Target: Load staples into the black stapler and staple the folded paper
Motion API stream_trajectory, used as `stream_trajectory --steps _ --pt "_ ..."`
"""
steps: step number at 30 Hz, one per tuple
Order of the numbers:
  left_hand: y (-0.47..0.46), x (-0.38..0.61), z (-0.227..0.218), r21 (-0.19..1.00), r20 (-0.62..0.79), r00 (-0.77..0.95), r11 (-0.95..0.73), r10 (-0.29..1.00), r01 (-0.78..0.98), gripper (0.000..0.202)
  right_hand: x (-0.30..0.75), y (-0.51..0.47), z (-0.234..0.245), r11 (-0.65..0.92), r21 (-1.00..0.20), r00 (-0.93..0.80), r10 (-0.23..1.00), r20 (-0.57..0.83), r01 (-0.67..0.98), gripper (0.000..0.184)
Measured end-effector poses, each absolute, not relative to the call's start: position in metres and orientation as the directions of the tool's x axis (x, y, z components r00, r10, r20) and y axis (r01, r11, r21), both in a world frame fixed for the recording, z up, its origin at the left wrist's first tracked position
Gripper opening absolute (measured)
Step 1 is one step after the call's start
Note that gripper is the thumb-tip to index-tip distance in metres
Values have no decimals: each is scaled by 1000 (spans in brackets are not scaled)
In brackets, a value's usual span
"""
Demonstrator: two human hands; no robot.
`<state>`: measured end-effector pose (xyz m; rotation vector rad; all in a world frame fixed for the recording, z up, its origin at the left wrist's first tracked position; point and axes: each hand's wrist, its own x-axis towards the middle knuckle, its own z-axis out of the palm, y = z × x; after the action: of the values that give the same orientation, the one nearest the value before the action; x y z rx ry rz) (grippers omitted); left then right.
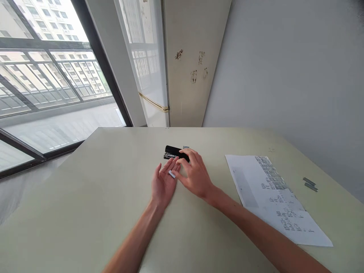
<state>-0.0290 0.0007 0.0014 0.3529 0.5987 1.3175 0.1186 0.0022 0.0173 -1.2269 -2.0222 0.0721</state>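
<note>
My left hand (165, 184) lies palm up on the table, its fingers stretched out. On the palm is a short, pale silver strip (171, 174), which looks like a row of staples. Above it arches my right hand (196, 172), fingers bent and apart, the thumb tip at the strip's edge. Whether the thumb presses on it I cannot tell. Just beyond both hands sits a black stapler (171, 150), its arm slightly raised from the base and its right end partly hidden by my right hand. Behind the stapler a small grey piece (185, 147) shows.
Printed sheets of paper (247, 185) lie to the right, partly beneath my right forearm. Farther right are two grey staple strips (309, 181) near the table (85, 189) edge. A fridge (187, 94) stands behind the table, with a window (57, 76) at left and a wall at right.
</note>
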Motion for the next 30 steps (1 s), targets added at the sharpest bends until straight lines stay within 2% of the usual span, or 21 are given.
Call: stream_trajectory --steps 4,6,8,11,13,14,16,19,22,25,30 --pt "-11 -14 3 603 -160 273 313 949 -734 40 120 -25 12 477 -384 -246 822 515 791 12" --pt "-16 -6 3 648 -131 336 337 933 -683 42 126 -33 12 458 -386 -231 831 506 801 6" --pt "-20 1 1 718 -84 391 328 917 -614 47 141 -42 15 472 -389 -228 818 529 791 7" --pt "-27 9 -2 920 13 452 166 892 -354 49 183 -57 19 470 -420 -173 799 576 776 13" --pt "-35 14 -4 995 98 522 -89 847 -43 43 229 -68 15 406 -435 -79 797 599 804 13" --pt "-40 17 -5 967 138 572 -235 809 100 39 257 -74 10 347 -432 -17 795 606 833 15" --pt "-51 28 -6 828 194 671 -486 715 279 36 317 -86 -6 179 -416 118 796 594 891 21" --pt "-69 52 -8 613 232 755 -695 613 376 42 404 -106 -36 -58 -361 266 785 560 931 30" --pt "-83 76 -10 439 240 819 -810 522 388 54 465 -121 -60 -178 -295 320 768 554 939 34" --pt "-89 86 -12 315 226 876 -883 426 348 56 496 -129 -71 -217 -281 341 766 545 935 38" --pt "-87 80 -13 236 201 895 -907 398 350 52 503 -132 -74 -247 -321 393 733 555 914 37"
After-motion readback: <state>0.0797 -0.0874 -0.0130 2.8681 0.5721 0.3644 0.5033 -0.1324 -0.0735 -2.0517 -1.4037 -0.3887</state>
